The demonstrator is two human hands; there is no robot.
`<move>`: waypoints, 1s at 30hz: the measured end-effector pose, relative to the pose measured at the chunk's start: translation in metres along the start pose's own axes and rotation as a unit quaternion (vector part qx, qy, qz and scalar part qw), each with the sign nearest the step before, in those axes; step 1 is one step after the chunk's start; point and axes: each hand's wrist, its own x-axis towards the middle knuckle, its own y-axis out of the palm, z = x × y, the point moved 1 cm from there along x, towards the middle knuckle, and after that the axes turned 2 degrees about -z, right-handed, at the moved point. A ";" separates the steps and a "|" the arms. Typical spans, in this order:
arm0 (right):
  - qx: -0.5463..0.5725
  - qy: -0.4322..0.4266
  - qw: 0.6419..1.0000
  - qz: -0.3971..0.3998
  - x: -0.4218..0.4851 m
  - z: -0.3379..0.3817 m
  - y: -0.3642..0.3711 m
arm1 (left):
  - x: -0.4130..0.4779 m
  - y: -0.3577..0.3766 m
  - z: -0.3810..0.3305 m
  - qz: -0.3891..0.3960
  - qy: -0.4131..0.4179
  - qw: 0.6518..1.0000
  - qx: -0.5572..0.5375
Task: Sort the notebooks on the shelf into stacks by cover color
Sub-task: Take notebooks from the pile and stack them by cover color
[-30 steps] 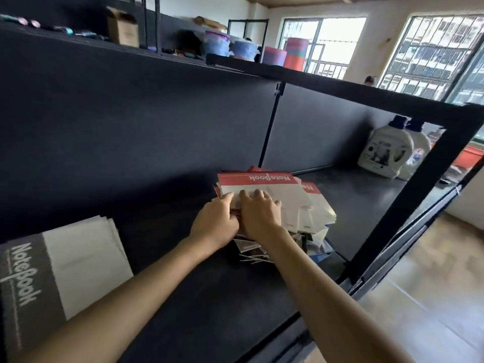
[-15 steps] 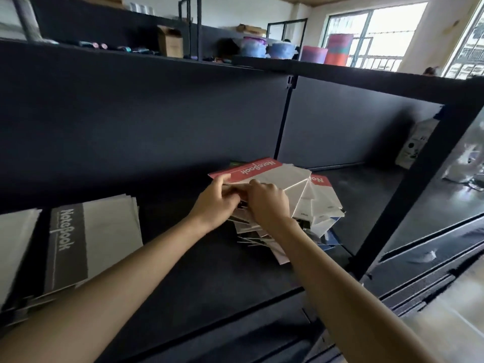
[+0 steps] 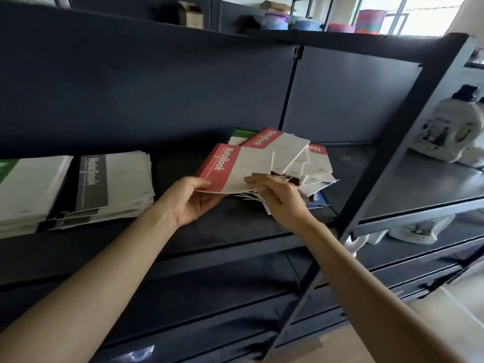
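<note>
Red notebook (image 3: 230,167) now above black shelf (image 3: 235,226)

The nearest notebook (image 3: 235,169) is white with a red band lettered "NoteBook" in white beside a thin white line. A second notebook (image 3: 275,142) and a third notebook (image 3: 318,153) carry the same red and white. A green-banded notebook (image 3: 242,134) peeks out behind them, and a blue cover (image 3: 320,199) shows under the pile. The grey-banded stack (image 3: 112,179) is white with white lettering on dark grey; the far-left stack (image 3: 15,179) is white and green. The shelf (image 3: 235,226) is black. The detergent bottle (image 3: 455,132) is white with a dark cap, and the cardboard box (image 3: 190,15) is brown.
</note>
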 end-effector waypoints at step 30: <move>0.167 -0.041 0.974 0.146 -0.070 0.285 0.272 | -0.283 -0.321 -0.001 -0.283 0.238 0.913 0.170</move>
